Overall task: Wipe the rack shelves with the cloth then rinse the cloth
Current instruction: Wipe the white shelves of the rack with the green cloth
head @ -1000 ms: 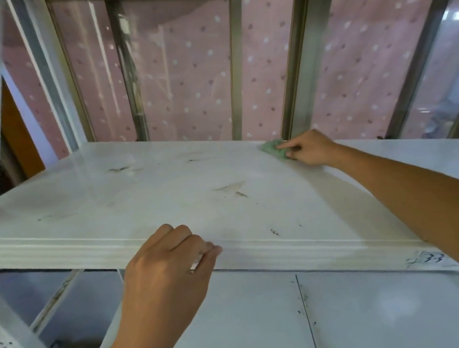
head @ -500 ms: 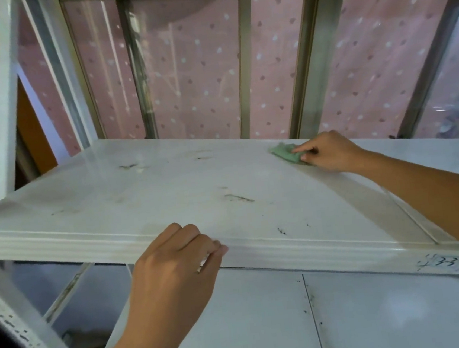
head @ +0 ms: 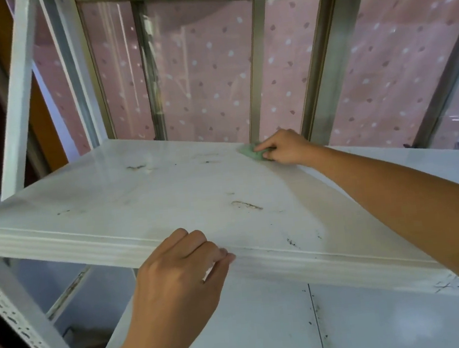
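The green cloth [head: 252, 152] lies flat on the upper shelf [head: 146, 199] of the white rack, far back near its rear edge, just in front of the window frame [head: 256, 66]. Only its left part shows; the rest is under the right hand [head: 285, 148], whose curled fingers are pressed together on top of it, holding it down against the shelf surface. The cloth sticks out from the hand on the side toward the middle of the shelf. The right forearm reaches in across the shelf from the lower right. The shelf top around the cloth is white with dark smudges and streaks, one brownish streak [head: 247, 205] near the centre and small black marks closer to the front lip. The left hand [head: 176, 275] is at the front edge of the same shelf, well apart from the cloth, its fingers bent and close together over the lip, gripping it. Below shows the lower shelf [head: 267, 325], also white and speckled. A perforated white upright [head: 19, 317] stands at the left, and pink dotted fabric [head: 207, 77] hangs behind the glass.
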Action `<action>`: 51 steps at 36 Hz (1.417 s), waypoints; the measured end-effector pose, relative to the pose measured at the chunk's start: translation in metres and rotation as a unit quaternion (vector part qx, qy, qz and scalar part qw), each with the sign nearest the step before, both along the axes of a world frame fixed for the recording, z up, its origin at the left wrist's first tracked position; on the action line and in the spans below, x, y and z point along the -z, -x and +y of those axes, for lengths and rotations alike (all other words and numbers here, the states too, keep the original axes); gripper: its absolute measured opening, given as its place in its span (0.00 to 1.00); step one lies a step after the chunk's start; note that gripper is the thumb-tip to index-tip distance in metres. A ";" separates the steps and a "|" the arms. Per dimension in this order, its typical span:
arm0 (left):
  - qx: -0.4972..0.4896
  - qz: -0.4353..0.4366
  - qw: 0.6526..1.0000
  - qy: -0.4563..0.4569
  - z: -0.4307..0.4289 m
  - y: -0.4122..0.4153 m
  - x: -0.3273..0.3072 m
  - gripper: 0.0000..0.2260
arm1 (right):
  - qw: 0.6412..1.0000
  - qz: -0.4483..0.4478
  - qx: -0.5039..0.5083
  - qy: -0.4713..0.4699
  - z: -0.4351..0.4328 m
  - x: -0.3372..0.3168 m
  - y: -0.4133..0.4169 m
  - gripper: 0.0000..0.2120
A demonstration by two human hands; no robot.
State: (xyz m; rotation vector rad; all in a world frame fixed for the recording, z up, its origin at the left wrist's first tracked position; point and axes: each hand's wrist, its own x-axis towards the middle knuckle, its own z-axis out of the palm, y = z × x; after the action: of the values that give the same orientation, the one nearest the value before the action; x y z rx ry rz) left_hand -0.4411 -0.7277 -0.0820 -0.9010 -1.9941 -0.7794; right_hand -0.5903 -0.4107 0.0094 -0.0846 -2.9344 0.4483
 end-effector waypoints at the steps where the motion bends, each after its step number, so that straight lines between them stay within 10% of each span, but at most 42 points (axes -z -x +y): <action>1: 0.000 -0.001 1.000 -0.003 0.000 0.000 0.000 0.09 | 0.999 -0.004 -0.033 0.002 -0.019 0.000 -0.003 0.17; 10: 0.000 0.015 1.000 -0.006 0.001 -0.003 0.000 0.09 | 0.973 -0.037 -0.218 0.064 -0.082 0.007 -0.098 0.18; 30: -0.012 -0.013 1.000 0.020 -0.003 -0.003 -0.004 0.09 | 0.982 0.030 0.173 -0.074 0.105 0.003 -0.122 0.14; 42: 0.002 -0.003 1.000 -0.012 -0.002 -0.002 0.000 0.10 | 0.998 0.059 -0.015 -0.023 -0.044 0.021 -0.241 0.18; 51: 0.015 -0.017 1.000 0.000 -0.004 -0.001 -0.001 0.08 | 0.955 0.028 0.242 -0.171 -0.050 0.019 -0.271 0.18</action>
State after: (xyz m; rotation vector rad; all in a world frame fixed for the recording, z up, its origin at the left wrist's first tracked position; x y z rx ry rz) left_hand -0.4403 -0.7322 -0.0811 -0.9251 -2.0139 -0.8160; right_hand -0.3190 -0.4605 -0.0091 -0.7093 -2.7465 -0.1294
